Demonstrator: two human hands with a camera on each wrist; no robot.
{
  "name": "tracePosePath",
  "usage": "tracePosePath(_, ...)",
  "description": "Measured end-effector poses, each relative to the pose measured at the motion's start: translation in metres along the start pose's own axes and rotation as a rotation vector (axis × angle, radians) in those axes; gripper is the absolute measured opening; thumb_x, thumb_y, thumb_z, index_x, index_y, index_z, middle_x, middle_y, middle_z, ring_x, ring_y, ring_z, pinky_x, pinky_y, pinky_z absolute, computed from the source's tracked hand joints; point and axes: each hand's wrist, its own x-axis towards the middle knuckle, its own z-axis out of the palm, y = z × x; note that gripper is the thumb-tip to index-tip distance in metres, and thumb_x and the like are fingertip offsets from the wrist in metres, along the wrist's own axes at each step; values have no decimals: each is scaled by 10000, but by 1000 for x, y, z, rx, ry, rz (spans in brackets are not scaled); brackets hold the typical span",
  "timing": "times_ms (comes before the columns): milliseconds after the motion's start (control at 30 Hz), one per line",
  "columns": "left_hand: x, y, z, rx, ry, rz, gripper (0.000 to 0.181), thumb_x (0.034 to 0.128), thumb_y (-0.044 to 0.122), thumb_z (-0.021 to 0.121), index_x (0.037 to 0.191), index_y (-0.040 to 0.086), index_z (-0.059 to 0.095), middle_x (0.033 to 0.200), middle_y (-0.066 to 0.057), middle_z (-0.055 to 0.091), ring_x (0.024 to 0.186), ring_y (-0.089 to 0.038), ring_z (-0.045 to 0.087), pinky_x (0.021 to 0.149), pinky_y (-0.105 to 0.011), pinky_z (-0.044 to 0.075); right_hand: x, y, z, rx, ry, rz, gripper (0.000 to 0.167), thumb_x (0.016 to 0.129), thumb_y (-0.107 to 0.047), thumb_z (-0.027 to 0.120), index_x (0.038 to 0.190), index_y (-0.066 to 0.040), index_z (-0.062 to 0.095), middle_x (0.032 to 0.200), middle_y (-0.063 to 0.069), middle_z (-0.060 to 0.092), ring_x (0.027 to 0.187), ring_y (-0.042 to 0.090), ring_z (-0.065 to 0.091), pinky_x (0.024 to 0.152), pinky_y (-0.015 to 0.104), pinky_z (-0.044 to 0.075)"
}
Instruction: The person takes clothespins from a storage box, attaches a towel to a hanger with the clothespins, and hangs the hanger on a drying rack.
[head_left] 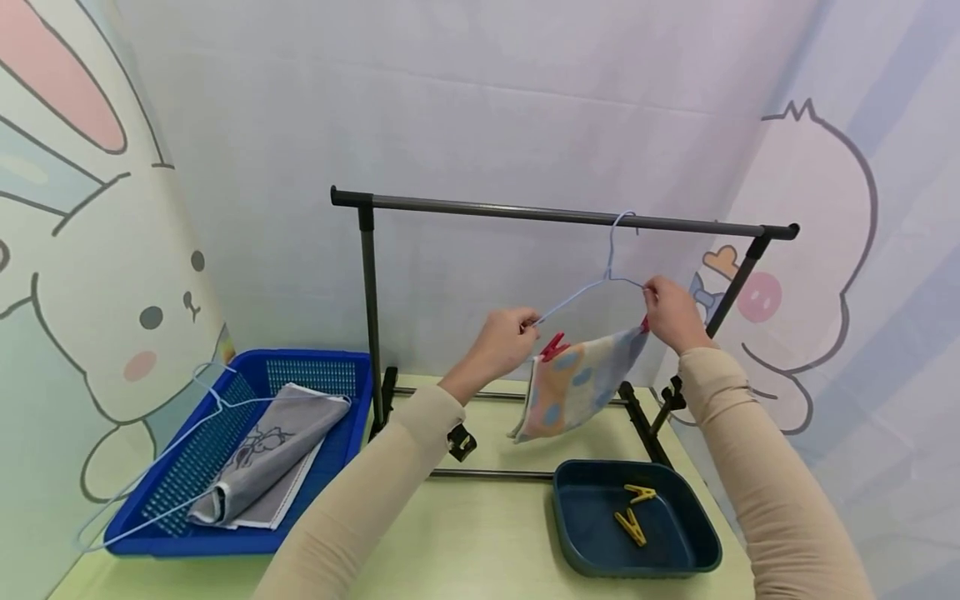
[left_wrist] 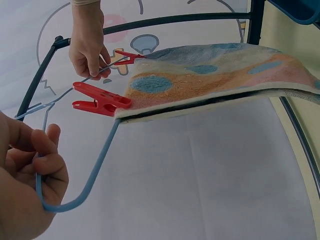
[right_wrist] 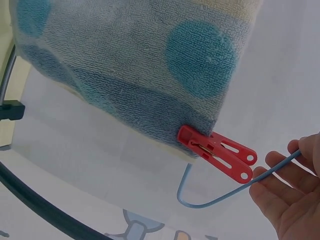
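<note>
Head view, counts first: what is on the rack (head_left: 480, 209)?

One pale blue hanger (head_left: 609, 272), hook over the bar; one patterned towel (head_left: 577, 387) hangs from its lower part, its right end higher than its left. Two red clips (head_left: 553, 347) grip the towel, one near each upper corner.

And on the table (head_left: 465, 525)?

One blue basket (head_left: 232, 546) at left, holding one folded gray cloth (head_left: 277, 450). A second hanger (head_left: 220, 405) lies across both, one end projecting past the basket's rim. At right, one dark tray (head_left: 678, 533) with two yellow clips (head_left: 632, 527) lying apart on its floor.

Report the hands.

Two, both on the hanging hanger. The left hand (head_left: 501, 343) has its fingers curled round the wire by the left bend, beside the nearer red clip. The right hand (head_left: 670, 315) pinches the opposite shoulder between thumb and fingers, near the other red clip; the right wrist view shows the remaining fingers fairly extended along the wire.

Arm pose?

Both forearms reach forward and slant inward, in beige sleeves (head_left: 382, 492). The right hand sits slightly higher than the left.
</note>
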Motion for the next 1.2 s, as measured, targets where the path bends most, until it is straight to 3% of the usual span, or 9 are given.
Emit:
tracePosePath(167,2,2,3,-20,-42,6,281,951,29,439,1146,24,641,950,-85,664,518,-120,380,486,-235,326,-1,2,-6,0,-16,24,280,1013,-100,382,1131,109,526,1057,300,554,936,412,541,804,546,421)
tracePosePath(600,9,4,12,99,-104,63,321,992,11,355,1206,17,595,960,-32,623,813,-144,523,710,-256,419,-3,13,-10,-4,-32,44,293,1018,-103,352,1135,115,509,1030,294,542,890,404,538,762,536,424)
tracePosePath(867,11,7,16,132,-106,80,277,995,13,370,1104,36,624,936,-31,621,775,-149,529,675,-249,423,-4,21,-10,-45,16,16,280,1012,-97,367,1118,114,518,988,303,564,871,423,555,759,544,422)
tracePosePath(1000,11,9,18,155,-122,90,280,1000,31,381,1162,32,609,977,-55,642,846,-141,566,717,-247,439,-5,24,-11,-46,23,13,289,1013,-104,364,1130,115,512,987,312,567,874,432,557,766,549,416)
tracePosePath(1200,8,12,18,111,-135,95,285,998,40,413,1221,6,587,1021,-96,661,866,-139,595,720,-241,450,-5,23,-14,-28,-21,55,328,1019,-135,345,1173,116,488,1075,333,545,953,455,542,808,568,410)
